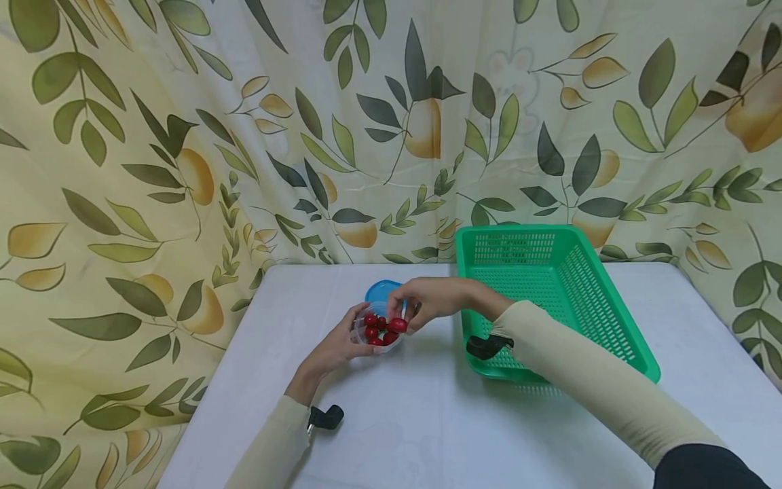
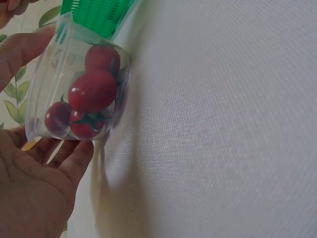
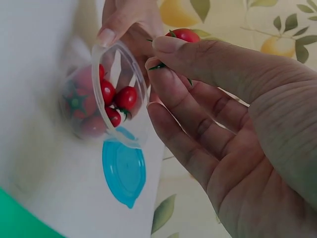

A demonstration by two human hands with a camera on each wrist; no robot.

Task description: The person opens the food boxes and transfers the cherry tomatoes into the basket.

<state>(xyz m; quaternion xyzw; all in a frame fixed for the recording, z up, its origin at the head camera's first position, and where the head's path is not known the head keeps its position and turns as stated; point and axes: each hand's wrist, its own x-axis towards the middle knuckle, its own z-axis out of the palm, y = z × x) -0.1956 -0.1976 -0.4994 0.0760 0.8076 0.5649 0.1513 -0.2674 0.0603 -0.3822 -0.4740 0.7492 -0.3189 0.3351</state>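
Cherry tomatoes (image 3: 126, 98): 1 near mouth of 1 clear tub (image 2: 52, 79), at least 5 inside, exact count unclear | right hand (image 1: 430, 297): pinches that one | left hand (image 1: 336, 348): grips tub | 1 blue lid (image 3: 124, 171) beyond tub, 1 green basket (image 1: 522, 282) to right, both on white table (image 1: 391, 428)

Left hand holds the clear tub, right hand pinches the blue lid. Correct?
Not quite: the right hand pinches a red tomato, not the blue lid, as the right wrist view shows. The left hand does hold the clear tub.
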